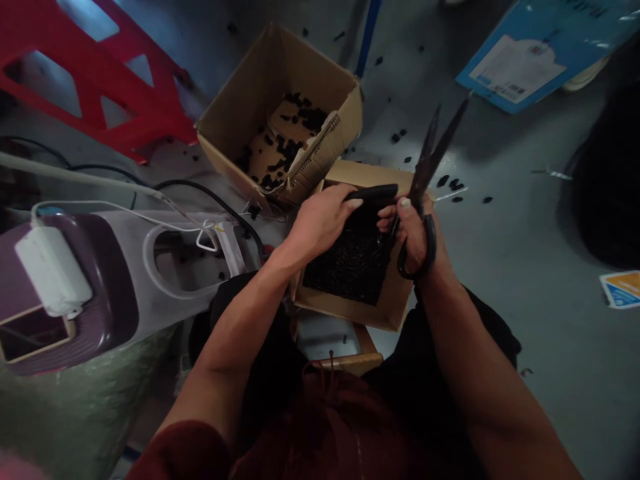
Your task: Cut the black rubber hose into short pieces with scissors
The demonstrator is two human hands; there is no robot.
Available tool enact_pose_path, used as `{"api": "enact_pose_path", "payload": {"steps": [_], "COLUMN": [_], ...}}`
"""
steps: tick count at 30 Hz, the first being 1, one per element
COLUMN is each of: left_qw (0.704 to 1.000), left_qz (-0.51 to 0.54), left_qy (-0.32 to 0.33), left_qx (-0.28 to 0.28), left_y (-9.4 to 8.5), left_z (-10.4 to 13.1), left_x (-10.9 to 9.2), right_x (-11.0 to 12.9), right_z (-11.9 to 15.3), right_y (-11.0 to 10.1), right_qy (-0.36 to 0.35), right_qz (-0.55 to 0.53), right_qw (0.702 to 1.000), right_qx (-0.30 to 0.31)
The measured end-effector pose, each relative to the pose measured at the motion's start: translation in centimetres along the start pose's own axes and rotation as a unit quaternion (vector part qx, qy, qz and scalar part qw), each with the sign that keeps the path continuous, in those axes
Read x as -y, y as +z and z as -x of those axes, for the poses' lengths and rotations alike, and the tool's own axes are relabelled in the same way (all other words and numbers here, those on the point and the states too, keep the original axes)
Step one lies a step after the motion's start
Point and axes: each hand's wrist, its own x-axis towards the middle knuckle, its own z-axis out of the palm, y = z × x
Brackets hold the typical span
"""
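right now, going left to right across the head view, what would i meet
White power brick → left hand → black tubing → scissors → orange-and-blue card

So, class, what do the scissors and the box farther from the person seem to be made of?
Scissors: probably metal, dull, dark, judging by thin, tapering blades; the black handle loop could be plastic or coated metal.
Farther box: likely cardboard, matt brown, with a ridged flap.
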Motion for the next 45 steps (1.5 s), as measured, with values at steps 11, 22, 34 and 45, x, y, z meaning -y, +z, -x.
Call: {"api": "enact_pose_path", "payload": {"steps": [11, 22, 34, 45], "left_qw": [0.99, 0.993, 0.999, 0.999], "left_qz": [0.037, 0.021, 0.021, -0.031], "left_qy": [-0.054, -0.05, -0.007, -0.019], "left_qx": [-0.126, -0.108, -0.036, 0.01], "left_y": [-0.9, -0.5, -0.6, -0.7], "left_z": [-1.4, -1.5, -1.2, -1.0], "left_x": [1.6, 0.8, 0.6, 1.1], "right_x": [1.0, 1.2, 0.7, 0.8], "right_z": [1.4, 1.5, 1.3, 2.2], "right_y": [-0.1, 0.5, 0.8, 1.2], "right_qy": [-0.033, -0.042, -0.018, -0.023], "right_qz": [0.184, 0.223, 0.219, 0.254], "right_qw": [0.979, 0.97, 0.97, 0.961], "right_qx": [0.081, 0.091, 0.104, 0.108]}}
